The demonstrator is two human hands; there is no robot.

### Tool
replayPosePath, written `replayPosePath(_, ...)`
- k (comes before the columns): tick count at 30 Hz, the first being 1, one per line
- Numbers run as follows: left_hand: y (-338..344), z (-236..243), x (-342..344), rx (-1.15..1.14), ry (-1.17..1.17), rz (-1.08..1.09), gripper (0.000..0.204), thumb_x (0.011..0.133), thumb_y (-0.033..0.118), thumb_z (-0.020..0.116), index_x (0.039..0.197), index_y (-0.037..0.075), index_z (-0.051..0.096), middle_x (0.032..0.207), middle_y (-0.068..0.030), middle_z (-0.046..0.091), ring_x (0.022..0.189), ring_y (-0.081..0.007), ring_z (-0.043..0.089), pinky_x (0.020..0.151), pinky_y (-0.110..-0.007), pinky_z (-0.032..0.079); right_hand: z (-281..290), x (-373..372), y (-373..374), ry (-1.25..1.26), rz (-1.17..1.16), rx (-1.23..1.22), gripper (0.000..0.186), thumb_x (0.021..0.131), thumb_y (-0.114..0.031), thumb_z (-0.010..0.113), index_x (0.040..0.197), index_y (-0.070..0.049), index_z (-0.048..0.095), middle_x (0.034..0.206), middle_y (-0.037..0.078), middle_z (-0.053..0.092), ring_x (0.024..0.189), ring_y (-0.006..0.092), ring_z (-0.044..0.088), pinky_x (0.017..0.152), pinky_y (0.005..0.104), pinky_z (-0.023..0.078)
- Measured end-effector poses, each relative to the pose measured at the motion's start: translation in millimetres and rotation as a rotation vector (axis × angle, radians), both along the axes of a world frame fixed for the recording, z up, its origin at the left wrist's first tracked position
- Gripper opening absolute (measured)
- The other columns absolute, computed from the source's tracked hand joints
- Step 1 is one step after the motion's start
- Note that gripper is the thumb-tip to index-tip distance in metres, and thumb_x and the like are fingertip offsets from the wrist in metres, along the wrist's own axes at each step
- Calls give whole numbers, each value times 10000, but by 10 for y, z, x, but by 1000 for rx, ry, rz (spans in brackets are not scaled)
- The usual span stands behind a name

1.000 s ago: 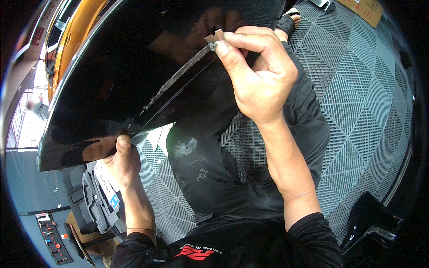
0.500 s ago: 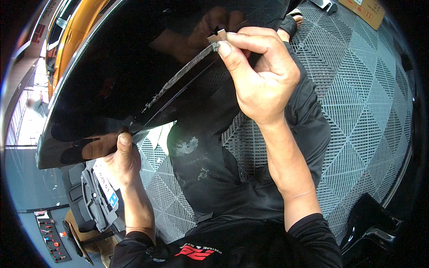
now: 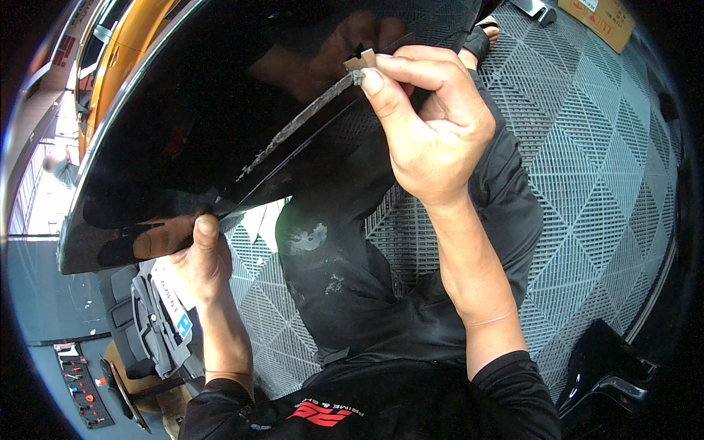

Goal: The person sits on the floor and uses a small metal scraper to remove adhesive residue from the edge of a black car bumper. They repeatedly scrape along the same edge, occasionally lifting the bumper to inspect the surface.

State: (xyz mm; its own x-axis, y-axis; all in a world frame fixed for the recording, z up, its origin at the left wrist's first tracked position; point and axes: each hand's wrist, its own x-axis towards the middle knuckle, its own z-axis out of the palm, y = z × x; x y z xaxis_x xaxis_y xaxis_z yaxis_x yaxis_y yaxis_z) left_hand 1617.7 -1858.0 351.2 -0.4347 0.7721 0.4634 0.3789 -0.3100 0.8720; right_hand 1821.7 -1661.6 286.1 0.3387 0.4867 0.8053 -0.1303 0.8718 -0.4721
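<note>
A large glossy black curved panel [image 3: 169,125] fills the upper left, with a long strip of rough grey residue [image 3: 297,121] running diagonally across it. My right hand [image 3: 429,125] pinches a small flat metal blade [image 3: 361,60] between thumb and index finger at the upper end of the strip, with a lump of grey residue bunched under it. My left hand [image 3: 202,260] grips the lower edge of the panel, thumb on the near face; its other fingers are mostly hidden behind it.
My black-trousered legs rest on a patterned grey grate floor [image 3: 587,169]. A cardboard box [image 3: 601,26] is top right, a yellow car [image 3: 121,55] top left, a distant person [image 3: 64,169] at left, a tool board [image 3: 84,385] lower left, and dark parts [image 3: 598,374] lower right.
My right hand and the blade have shifted slightly to the right along the strip. The panel's lower edge and my left thumb sit a little higher in the picture.
</note>
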Motion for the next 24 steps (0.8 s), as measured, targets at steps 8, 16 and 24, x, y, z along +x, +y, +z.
replayPosePath(8,-11,-6,-32,-27,-1,-11,391,893,221,830,1190,43,649,1123,-51,666,1017,-162,609,947,-333,476,-25,-34,-5,20,42,-12,153,766,50,813,883,-13,738,867,112,709,762,204,692,683,285,549)
replayPosePath(16,-86,-39,-121,-104,19,82,655,840,340,872,1354,65,573,1275,-64,624,1159,-231,588,1035,-408,449,-41,-82,-32,79,90,-49,158,766,51,814,888,-13,737,870,113,707,760,206,689,676,285,546)
replayPosePath(24,-33,-62,-97,-39,26,58,657,845,293,871,1387,86,563,1328,-65,609,1209,-243,574,1072,-423,432,-55,-123,-59,101,115,-68,163,773,45,817,901,-16,738,870,111,705,746,200,685,660,277,540)
